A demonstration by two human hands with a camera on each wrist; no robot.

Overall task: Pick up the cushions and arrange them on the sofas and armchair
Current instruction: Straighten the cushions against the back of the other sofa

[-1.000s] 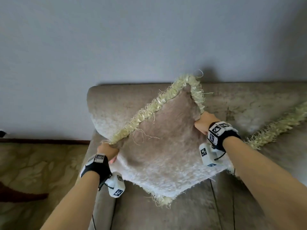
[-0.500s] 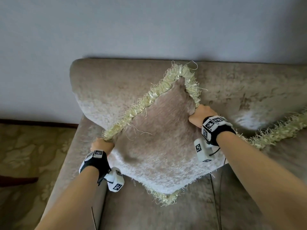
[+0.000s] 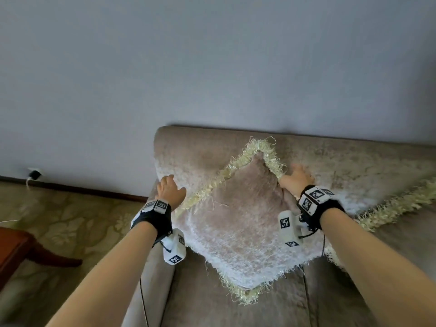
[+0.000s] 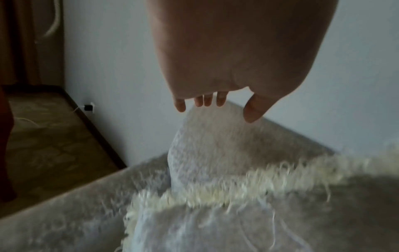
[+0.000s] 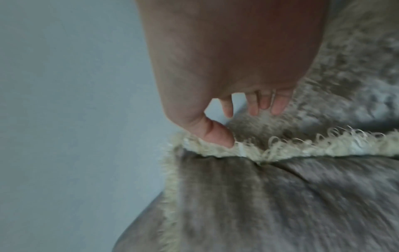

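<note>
beige plush cushion [image 3: 238, 223], pale yellow fringe, propped diamond-wise

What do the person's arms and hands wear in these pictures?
Both forearms are bare, without sleeves. Each wrist carries a black band topped with white blocks of black square markers, and a white camera box with the same markers hangs beneath. Thin black cables run from them.

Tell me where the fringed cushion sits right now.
In the head view the fringed cushion stands corner-up at the sofa's left end, leaning on the backrest, between the left hand and right hand.
</note>
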